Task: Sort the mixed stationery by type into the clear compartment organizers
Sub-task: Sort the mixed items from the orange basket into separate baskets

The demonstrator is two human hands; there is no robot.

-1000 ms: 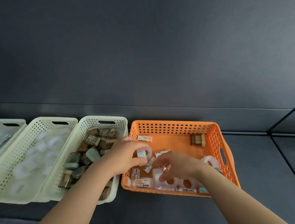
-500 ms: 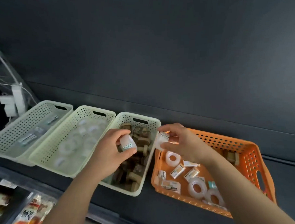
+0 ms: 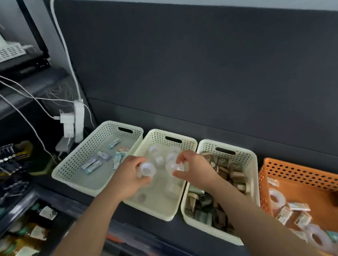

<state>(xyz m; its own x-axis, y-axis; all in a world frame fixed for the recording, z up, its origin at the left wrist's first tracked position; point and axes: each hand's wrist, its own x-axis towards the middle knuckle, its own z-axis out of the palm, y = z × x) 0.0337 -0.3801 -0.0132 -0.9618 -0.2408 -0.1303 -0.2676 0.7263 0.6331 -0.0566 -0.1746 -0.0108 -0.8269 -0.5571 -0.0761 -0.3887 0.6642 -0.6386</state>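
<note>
Head view: your left hand (image 3: 130, 177) is curled round a clear tape roll (image 3: 146, 169), and your right hand (image 3: 194, 170) pinches a second tape roll (image 3: 173, 167) between thumb and fingers. Both rolls sit close together but apart, over the middle cream basket (image 3: 158, 211), where more clear rolls lie blurred. At 9 o'clock of your hands stands the left cream basket (image 3: 69, 163), with small flat packets (image 3: 91, 166) inside. At 3 o'clock, the third cream basket (image 3: 253, 174) holds brown and green blocks (image 3: 236, 175), and your right forearm crosses over it. Farther out at 4 o'clock, the orange basket (image 3: 301, 170) holds loose tape rolls (image 3: 276, 198) mixed with small boxes (image 3: 299, 206). A white power strip (image 3: 79, 116) hangs at 10 o'clock.
</note>
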